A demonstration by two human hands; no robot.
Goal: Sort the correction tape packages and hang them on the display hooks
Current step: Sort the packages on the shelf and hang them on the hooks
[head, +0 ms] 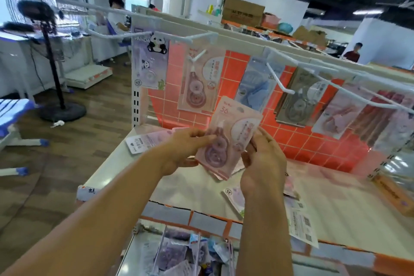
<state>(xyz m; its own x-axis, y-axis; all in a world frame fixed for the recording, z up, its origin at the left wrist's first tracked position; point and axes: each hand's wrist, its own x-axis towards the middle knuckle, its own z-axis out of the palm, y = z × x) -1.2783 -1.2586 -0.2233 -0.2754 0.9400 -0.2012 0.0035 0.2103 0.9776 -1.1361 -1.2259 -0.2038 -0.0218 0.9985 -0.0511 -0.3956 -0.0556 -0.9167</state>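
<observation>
Pink correction tape package (233,132) is held in both hands above the white shelf (336,204), tilted right, front to camera. Looks like a few more pink ones are stacked behind it. Left hand (186,152) pinches the left edge, thumb on the front by the tape wheel, fingers behind. Right hand (264,161) grips the right edge, back of hand to camera, fingers curled round. White display hooks (279,81) stick out just behind. Hanging left to right: panda package (150,60), a similar pink package (197,85), blue package (255,87), grey-brown package (298,100), then more pink and red ones, blurred. All sit against the orange tiled back panel (237,69). Loose on the shelf: one face-down package (145,143) by the left hand, one (233,199) under the right wrist, one barcode-up package (302,228) near the front edge. Lower bin (179,253) holds more packages.
</observation>
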